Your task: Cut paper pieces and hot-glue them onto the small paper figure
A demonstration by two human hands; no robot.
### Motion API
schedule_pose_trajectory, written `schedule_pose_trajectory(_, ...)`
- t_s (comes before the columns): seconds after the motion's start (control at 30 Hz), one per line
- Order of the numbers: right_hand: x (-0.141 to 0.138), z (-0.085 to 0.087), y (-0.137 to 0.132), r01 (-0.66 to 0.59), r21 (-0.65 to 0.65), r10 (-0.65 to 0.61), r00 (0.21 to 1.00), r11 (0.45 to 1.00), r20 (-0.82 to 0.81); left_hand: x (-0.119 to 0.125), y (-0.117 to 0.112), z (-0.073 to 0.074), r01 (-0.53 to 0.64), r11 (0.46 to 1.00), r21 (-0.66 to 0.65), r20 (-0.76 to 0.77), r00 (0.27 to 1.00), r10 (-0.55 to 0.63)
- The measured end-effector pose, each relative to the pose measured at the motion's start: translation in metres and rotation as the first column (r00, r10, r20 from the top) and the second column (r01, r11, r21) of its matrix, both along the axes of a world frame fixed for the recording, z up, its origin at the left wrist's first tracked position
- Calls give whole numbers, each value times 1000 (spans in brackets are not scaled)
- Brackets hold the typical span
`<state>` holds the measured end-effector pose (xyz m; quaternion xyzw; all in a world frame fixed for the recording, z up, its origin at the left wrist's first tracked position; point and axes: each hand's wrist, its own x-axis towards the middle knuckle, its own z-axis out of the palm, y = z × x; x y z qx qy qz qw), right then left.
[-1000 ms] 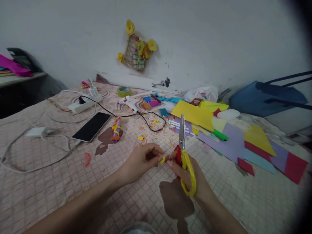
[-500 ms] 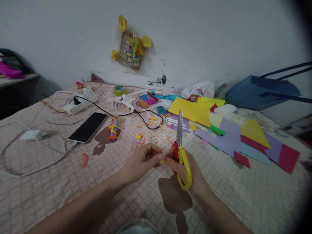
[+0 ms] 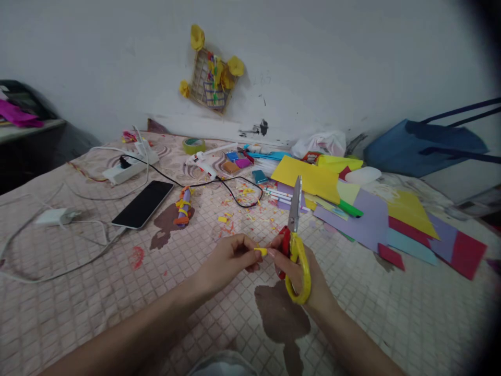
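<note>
My left hand (image 3: 230,257) pinches a small yellow paper piece (image 3: 261,251) between thumb and fingers, low over the table. Fingertips of my right hand (image 3: 299,269) meet the other end of that piece. Hooked in the same right hand are scissors (image 3: 296,235) with one yellow and one red handle, their blades pointing up and away from me and closed together. Beyond the hands lie small yellow and orange paper scraps (image 3: 223,220). A little purple figure wrapped in yellow and orange strips (image 3: 182,207) rests to the left.
Coloured paper sheets (image 3: 352,214) spread over the right side. A white glue gun (image 3: 203,166) with a black cable, green tape (image 3: 194,145) and a power strip (image 3: 129,168) sit at the back. On the left are a phone (image 3: 143,204) and a white charger (image 3: 57,216).
The yellow piece has turned and now shows more of itself between my fingertips. The scissors have tilted slightly to the right. Both hands stay close together.
</note>
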<state>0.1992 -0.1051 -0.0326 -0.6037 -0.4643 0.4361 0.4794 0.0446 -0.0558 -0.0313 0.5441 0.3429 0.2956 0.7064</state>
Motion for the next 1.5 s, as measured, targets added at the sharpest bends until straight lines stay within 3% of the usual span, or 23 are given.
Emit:
schedule_pose_trajectory(0.13,0,2,0,0,11,-1,999,1000,42,1,-1,-1,-19,1000,-5,4,1000,19)
schedule_pose_trajectory(0.37,-6,6,-5,-70,24,67,991,997,120,-1,3,6,-233,965,-122,123,961,247)
schedule_pose_trajectory(0.57,-6,3,-2,49,82,-55,996,995,70,2,-4,-1,-116,993,25,9,993,116)
schedule_pose_trajectory(0.83,-5,3,1,8,43,-14,990,999,142,-2,0,-1,-1,986,166,-30,1000,6)
schedule_pose_trajectory(1.07,-3,2,0,-53,61,41,983,997,179,-5,4,-2,93,994,60,-13,996,-92)
schedule_pose_trajectory(1.27,-6,-1,-6,-180,80,167,975,981,147,-10,11,13,-128,986,-111,149,978,144)
schedule_pose_trajectory(1.5,-11,-1,-14,-314,9,307,934,949,183,-13,12,22,-311,946,-95,230,917,325)
